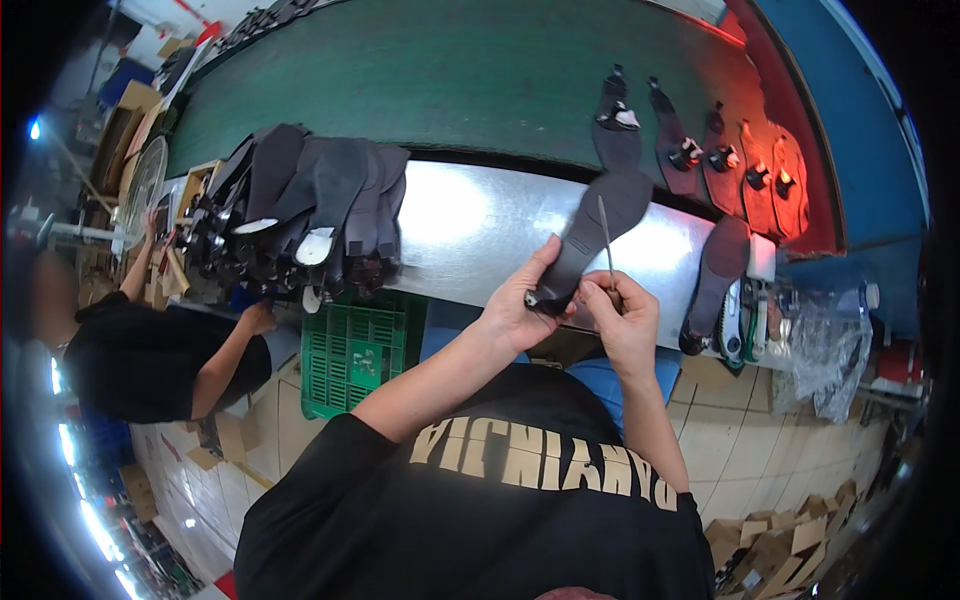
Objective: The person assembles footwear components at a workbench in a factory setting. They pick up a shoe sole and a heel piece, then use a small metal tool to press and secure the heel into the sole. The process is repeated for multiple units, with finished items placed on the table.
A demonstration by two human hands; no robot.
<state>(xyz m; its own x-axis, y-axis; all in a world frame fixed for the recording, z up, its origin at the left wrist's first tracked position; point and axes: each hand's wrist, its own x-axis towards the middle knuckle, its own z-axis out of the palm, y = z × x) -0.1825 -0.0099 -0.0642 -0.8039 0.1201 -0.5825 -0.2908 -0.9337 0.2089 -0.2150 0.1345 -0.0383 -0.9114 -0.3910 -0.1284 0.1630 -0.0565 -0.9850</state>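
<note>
The left hand (pixel 522 302) curls round the near end of a dark sole (pixel 578 248) above the metal counter (pixel 455 225), partly hidden beneath; the right hand (pixel 627 318) pinches a thin tool (pixel 606 232), covering its lower end.

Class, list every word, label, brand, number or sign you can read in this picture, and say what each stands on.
Black T-shirt: large cream capitals; printed words are not copied here.
Green crate: pale mark, too blurred to read.
Dark sole in the left hand: small panel, too small to read.
I can make out no other lettering.
</note>
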